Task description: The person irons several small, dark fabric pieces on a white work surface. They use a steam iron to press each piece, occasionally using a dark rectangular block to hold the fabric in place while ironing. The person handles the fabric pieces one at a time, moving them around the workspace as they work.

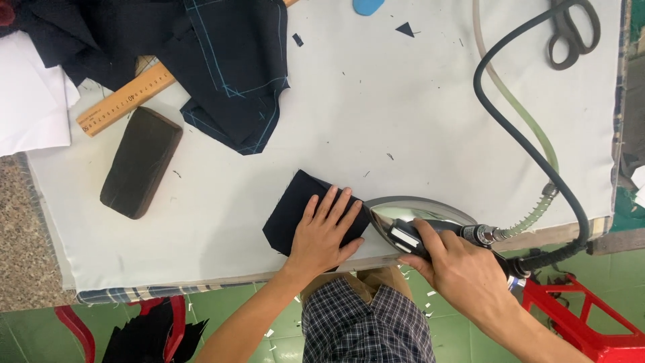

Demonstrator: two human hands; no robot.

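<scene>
The white table (376,114) bore the steam iron (420,214), gripped by the right hand (457,269); the left hand (322,232) lay flat, fingers spread, on the small dark fabric piece (295,208); judged best: keep fingers clear of the iron's tip.

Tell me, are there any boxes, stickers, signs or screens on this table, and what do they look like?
No boxes, signs or screens show.
Wooden ruler: upper left, partly under dark cloth, long tan strip with printed marks.
Label patch on the iron: small pale rectangle on the dark handle, just beside the right hand; too small to make out.
</scene>
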